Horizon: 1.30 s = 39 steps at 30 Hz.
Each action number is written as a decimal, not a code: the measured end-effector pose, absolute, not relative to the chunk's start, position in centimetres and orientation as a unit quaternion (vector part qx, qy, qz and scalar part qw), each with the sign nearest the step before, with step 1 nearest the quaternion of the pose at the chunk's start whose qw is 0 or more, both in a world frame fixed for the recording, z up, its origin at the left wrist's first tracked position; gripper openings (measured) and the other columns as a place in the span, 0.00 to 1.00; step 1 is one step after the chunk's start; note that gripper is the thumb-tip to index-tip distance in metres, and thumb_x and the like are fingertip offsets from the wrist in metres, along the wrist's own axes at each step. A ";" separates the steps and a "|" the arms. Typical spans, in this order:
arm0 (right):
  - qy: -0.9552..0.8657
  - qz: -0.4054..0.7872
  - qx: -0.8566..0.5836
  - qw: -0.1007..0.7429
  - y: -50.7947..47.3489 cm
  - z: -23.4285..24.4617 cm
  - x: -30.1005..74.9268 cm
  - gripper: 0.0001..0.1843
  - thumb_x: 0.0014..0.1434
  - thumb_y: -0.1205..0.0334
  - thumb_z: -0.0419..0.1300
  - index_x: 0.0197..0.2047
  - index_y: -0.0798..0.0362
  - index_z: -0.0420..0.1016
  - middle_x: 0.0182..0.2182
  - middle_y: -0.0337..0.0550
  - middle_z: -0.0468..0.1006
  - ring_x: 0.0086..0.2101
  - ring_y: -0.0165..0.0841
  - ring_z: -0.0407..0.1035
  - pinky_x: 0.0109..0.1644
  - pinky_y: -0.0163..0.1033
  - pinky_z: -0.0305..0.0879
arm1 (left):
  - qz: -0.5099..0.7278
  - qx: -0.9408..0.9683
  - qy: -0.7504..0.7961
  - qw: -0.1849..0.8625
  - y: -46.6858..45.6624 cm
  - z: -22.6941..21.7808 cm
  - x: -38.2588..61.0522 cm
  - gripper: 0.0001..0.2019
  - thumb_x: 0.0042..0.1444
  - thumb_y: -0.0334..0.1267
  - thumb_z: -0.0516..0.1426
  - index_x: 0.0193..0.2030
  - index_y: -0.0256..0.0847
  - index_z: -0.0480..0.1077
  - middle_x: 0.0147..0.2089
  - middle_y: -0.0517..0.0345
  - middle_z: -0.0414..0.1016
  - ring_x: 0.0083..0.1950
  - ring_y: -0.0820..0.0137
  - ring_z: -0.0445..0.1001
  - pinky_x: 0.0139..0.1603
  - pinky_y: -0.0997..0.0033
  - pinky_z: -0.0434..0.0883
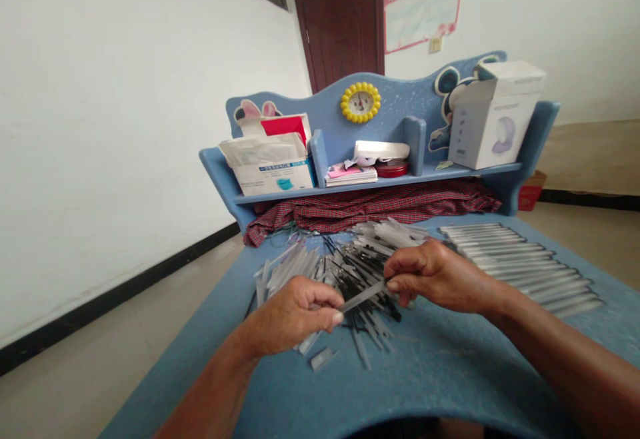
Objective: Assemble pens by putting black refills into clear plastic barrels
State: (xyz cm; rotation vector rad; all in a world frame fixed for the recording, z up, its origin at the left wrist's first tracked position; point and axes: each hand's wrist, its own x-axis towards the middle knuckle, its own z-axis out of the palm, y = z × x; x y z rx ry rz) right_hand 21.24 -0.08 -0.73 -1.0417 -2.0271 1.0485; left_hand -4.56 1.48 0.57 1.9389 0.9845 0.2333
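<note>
As I watch remotely, the left hand point(295, 312) and right hand point(434, 276) each pinch one end of a translucent strip point(363, 297) (tilted, right end higher) below frame centre, before a heap of dark and clear pieces point(296, 266), a neat row of slim pieces point(525, 266) at centre right.

Soft diffuse light, bright white wall point(110, 126), faint shadows, stretched edges, blurry poster point(425, 11)
</note>
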 end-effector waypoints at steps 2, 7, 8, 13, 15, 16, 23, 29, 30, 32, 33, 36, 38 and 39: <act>-0.771 0.395 -0.394 0.307 -0.1 -0.7 21.3 0.05 0.58 0.64 0.58 0.30 0.53 0.70 0.20 0.36 0.74 0.23 0.28 0.72 0.26 0.31 0.64 | 0.098 0.788 0.401 0.456 1.5 0.6 -4.6 0.15 0.52 0.45 0.57 0.32 0.32 0.73 0.25 0.61 0.65 0.26 0.76 0.59 0.28 0.75 0.58; -0.769 0.403 -0.388 0.309 -0.2 -0.6 21.3 0.07 0.59 0.61 0.57 0.30 0.53 0.69 0.20 0.36 0.73 0.22 0.28 0.71 0.26 0.31 0.64 | 0.111 0.778 0.405 0.468 1.4 0.6 -4.6 0.14 0.51 0.46 0.57 0.32 0.33 0.73 0.24 0.62 0.66 0.26 0.76 0.60 0.28 0.75 0.58; -0.768 0.408 -0.383 0.313 -0.2 -0.6 21.3 0.08 0.60 0.60 0.57 0.30 0.53 0.69 0.20 0.36 0.73 0.22 0.29 0.72 0.26 0.31 0.64 | 0.112 0.776 0.403 0.473 1.4 0.5 -4.6 0.15 0.51 0.46 0.57 0.31 0.33 0.72 0.24 0.61 0.66 0.26 0.76 0.60 0.28 0.75 0.58; -0.763 0.424 -0.366 0.323 -0.1 -0.8 21.1 0.14 0.61 0.53 0.55 0.29 0.53 0.67 0.23 0.38 0.74 0.21 0.28 0.71 0.23 0.31 0.63 | 0.117 0.772 0.403 0.477 1.4 0.5 -4.6 0.15 0.50 0.46 0.58 0.32 0.32 0.72 0.24 0.61 0.66 0.25 0.76 0.60 0.27 0.76 0.57; -0.761 0.422 -0.378 0.314 0.0 -1.1 20.9 0.18 0.61 0.50 0.55 0.26 0.53 0.66 0.22 0.37 0.72 0.19 0.27 0.70 0.22 0.31 0.62 | 0.116 0.774 0.418 0.462 1.4 0.4 -4.6 0.15 0.50 0.46 0.58 0.32 0.32 0.72 0.23 0.64 0.63 0.24 0.77 0.58 0.25 0.76 0.55; -0.759 0.422 -0.387 0.310 0.1 -1.3 20.8 0.19 0.61 0.48 0.55 0.25 0.53 0.65 0.20 0.36 0.71 0.18 0.27 0.69 0.21 0.30 0.61 | 0.115 0.776 0.425 0.452 1.4 0.4 -4.5 0.15 0.50 0.46 0.58 0.32 0.33 0.72 0.22 0.65 0.61 0.24 0.77 0.56 0.24 0.77 0.54; -0.744 0.426 -0.413 0.308 0.3 -1.2 21.2 0.26 0.60 0.40 0.52 0.24 0.54 0.65 0.19 0.37 0.70 0.17 0.25 0.66 0.21 0.30 0.60 | 0.119 0.771 0.440 0.445 1.3 0.6 -4.3 0.15 0.50 0.46 0.57 0.33 0.33 0.71 0.20 0.68 0.56 0.22 0.79 0.52 0.22 0.77 0.50; -0.728 0.456 -0.379 0.344 0.3 -1.1 21.5 0.18 0.55 0.46 0.61 0.36 0.54 0.69 0.22 0.35 0.69 0.21 0.28 0.68 0.24 0.32 0.62 | 0.129 0.769 0.445 0.440 1.1 0.7 -4.2 0.15 0.50 0.46 0.57 0.33 0.33 0.72 0.20 0.67 0.56 0.23 0.78 0.52 0.23 0.77 0.50; -0.734 0.451 -0.376 0.343 0.3 -1.2 21.3 0.17 0.56 0.47 0.60 0.33 0.54 0.69 0.21 0.35 0.70 0.21 0.27 0.68 0.24 0.32 0.62 | 0.127 0.770 0.445 0.439 1.1 0.7 -4.2 0.16 0.50 0.47 0.57 0.33 0.33 0.72 0.20 0.67 0.56 0.23 0.78 0.52 0.23 0.77 0.50; -0.746 0.433 -0.385 0.330 0.3 -1.4 21.1 0.20 0.59 0.46 0.57 0.26 0.54 0.67 0.20 0.36 0.69 0.19 0.26 0.67 0.23 0.30 0.61 | 0.123 0.772 0.443 0.439 1.1 0.7 -4.2 0.16 0.50 0.47 0.57 0.33 0.33 0.72 0.20 0.67 0.55 0.22 0.78 0.52 0.23 0.76 0.50; -0.748 0.428 -0.393 0.321 0.3 -1.5 21.0 0.23 0.60 0.45 0.56 0.23 0.54 0.65 0.19 0.36 0.69 0.18 0.25 0.67 0.22 0.30 0.60 | 0.120 0.772 0.443 0.439 1.2 0.6 -4.2 0.16 0.50 0.47 0.57 0.33 0.32 0.72 0.20 0.67 0.55 0.22 0.78 0.52 0.23 0.76 0.49; -0.748 0.421 -0.411 0.309 0.3 -1.3 21.1 0.25 0.60 0.43 0.54 0.23 0.54 0.66 0.17 0.36 0.68 0.17 0.25 0.65 0.21 0.30 0.59 | 0.116 0.773 0.442 0.440 1.2 0.5 -4.2 0.17 0.50 0.48 0.56 0.34 0.32 0.72 0.20 0.68 0.55 0.22 0.78 0.51 0.23 0.76 0.49; -0.743 0.429 -0.397 0.325 0.3 -1.1 21.3 0.21 0.58 0.43 0.57 0.30 0.54 0.69 0.19 0.35 0.68 0.18 0.26 0.66 0.22 0.30 0.60 | 0.114 0.772 0.442 0.442 1.2 0.5 -4.2 0.17 0.51 0.48 0.56 0.34 0.32 0.72 0.20 0.67 0.55 0.22 0.78 0.52 0.23 0.76 0.49; -0.740 0.438 -0.386 0.334 0.3 -1.0 21.3 0.19 0.57 0.44 0.59 0.32 0.54 0.70 0.20 0.35 0.69 0.19 0.26 0.67 0.23 0.30 0.61 | 0.115 0.772 0.442 0.442 1.2 0.5 -4.2 0.17 0.51 0.48 0.56 0.34 0.32 0.72 0.21 0.67 0.55 0.22 0.78 0.52 0.23 0.76 0.49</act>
